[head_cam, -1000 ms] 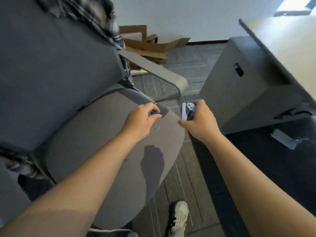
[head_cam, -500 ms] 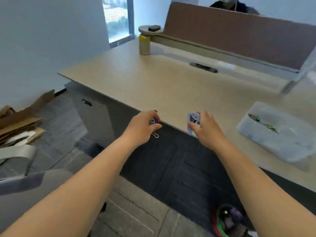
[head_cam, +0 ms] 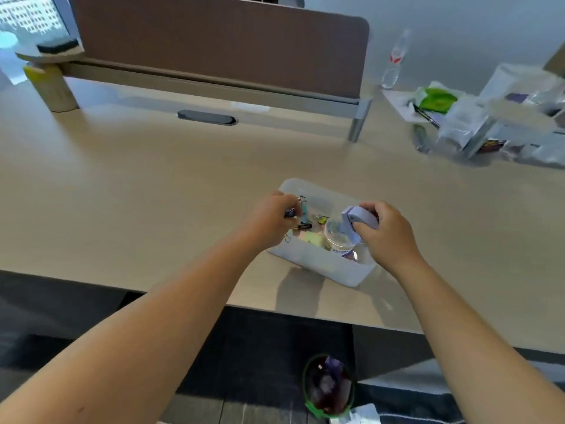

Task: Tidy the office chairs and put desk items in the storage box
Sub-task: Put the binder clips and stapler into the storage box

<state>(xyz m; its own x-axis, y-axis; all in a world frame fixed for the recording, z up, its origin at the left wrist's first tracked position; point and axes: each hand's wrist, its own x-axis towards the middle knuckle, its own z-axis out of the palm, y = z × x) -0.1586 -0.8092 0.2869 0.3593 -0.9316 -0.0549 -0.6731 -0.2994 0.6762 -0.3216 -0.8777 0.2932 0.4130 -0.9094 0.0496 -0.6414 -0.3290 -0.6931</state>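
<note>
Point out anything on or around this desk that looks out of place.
A cluttered heap of clear packets crowds the desk's far right corner, and a loose wrapper lies on the floor beside the bin. The storage box itself sits upright, nothing spilled.

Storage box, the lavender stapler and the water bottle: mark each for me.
storage box (head_cam: 318, 264), head view, near wall.
lavender stapler (head_cam: 360, 217), head view, top.
water bottle (head_cam: 394, 64), head view, body.

A brown partition screen (head_cam: 214, 41) stands along the far edge of the pale worktop (head_cam: 122, 185), with a dark oval cable slot (head_cam: 207, 117) just before it. A clear plastic bottle (head_cam: 394, 61) stands at the far right, near a green packet (head_cam: 437, 101). Below, a green-rimmed bin (head_cam: 328, 385) sits on the floor.
</note>
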